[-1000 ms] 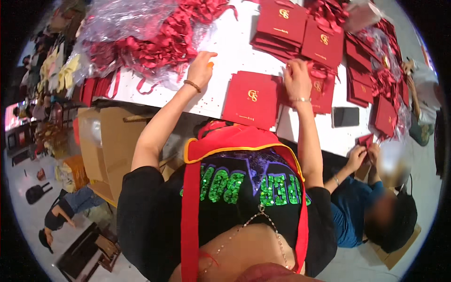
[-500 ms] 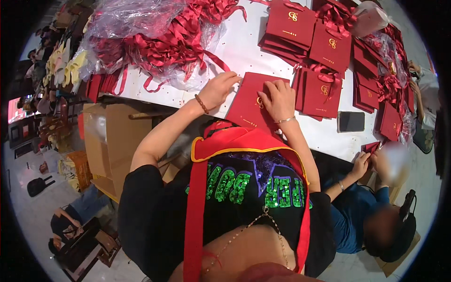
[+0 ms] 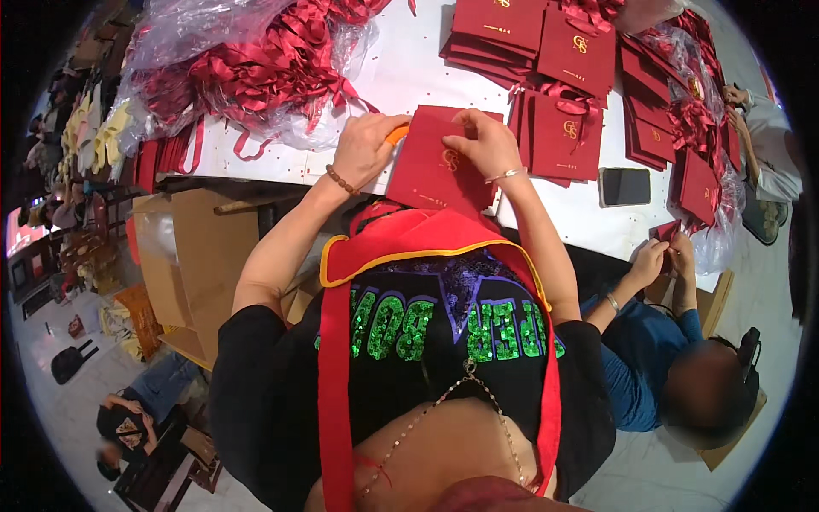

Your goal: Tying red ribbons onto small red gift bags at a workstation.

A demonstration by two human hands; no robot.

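Observation:
A dark red paper bag point(image 3: 431, 166) with a gold emblem lies flat before me at the table's near edge. My left hand point(image 3: 363, 147) is closed at the bag's left side, its fingers around a small orange object point(image 3: 397, 135) whose kind I cannot make out. My right hand point(image 3: 488, 147) reaches over the bag's upper right part, fingers bent and thumb on the front, gripping it there. The bag's right edge is partly hidden beneath this hand.
Red ribbons point(image 3: 264, 72) in clear plastic lie at the far left. Stacked red bags point(image 3: 563, 136) stand to the right, near a phone point(image 3: 624, 186). At the right, a co-worker's hands point(image 3: 665, 256) handle a red piece. A cardboard box point(image 3: 196, 264) stands below left.
An orange object now shows in my left hand. My right hand has moved toward the bag's upper part. The whole view has shifted slightly.

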